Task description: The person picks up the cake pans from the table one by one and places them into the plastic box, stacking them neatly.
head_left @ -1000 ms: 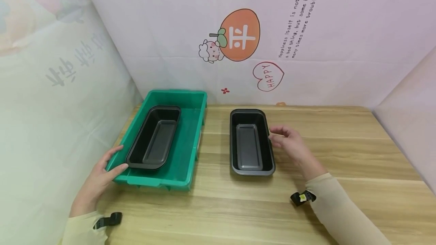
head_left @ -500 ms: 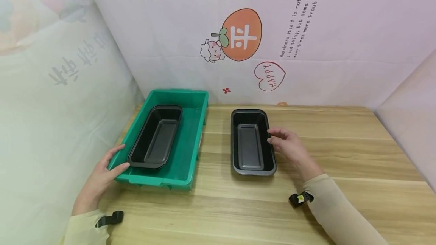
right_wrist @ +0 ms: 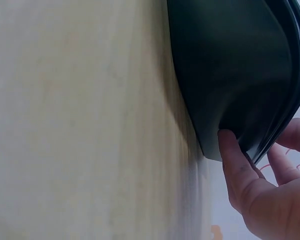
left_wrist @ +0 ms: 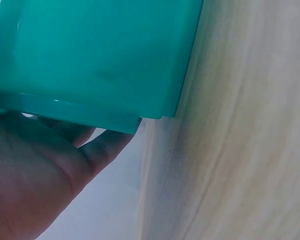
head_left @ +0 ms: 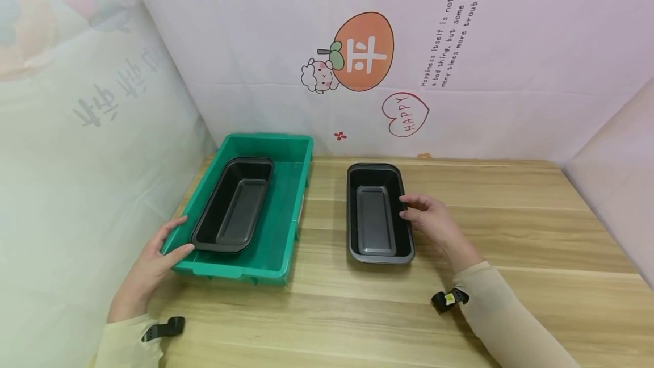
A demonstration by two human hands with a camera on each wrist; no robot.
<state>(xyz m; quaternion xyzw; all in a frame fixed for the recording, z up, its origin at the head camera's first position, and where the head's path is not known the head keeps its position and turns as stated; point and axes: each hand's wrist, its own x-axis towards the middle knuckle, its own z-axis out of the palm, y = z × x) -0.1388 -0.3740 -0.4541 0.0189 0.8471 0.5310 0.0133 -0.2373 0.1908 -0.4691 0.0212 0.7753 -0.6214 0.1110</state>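
At the left stands a green plastic bin [head_left: 283, 203] with a dark loaf pan [head_left: 240, 214] lying inside, slightly slanted. My left hand [head_left: 143, 277] holds the bin by its near-left corner, thumb over the rim near the pan's corner; the left wrist view shows fingers under the bin's edge [left_wrist: 100, 112]. A second dark loaf pan [head_left: 374, 220] sits on the table to the right of the bin. My right hand [head_left: 436, 226] pinches its right rim, thumb and forefinger over the edge. In the right wrist view, other fingertips [right_wrist: 229, 142] press its outer wall [right_wrist: 235, 65].
The wooden table [head_left: 317, 311] runs back to a printed cloth wall [head_left: 245, 44]. Another cloth wall [head_left: 61, 186] rises close beside the bin and the left arm. Black straps with small cameras [head_left: 449, 300] sit on both wrists.
The fingers of my right hand have moved slightly left, from beside the pan's right rim to over it. My left hand keeps its hold on the bin. Both pans stay in place.
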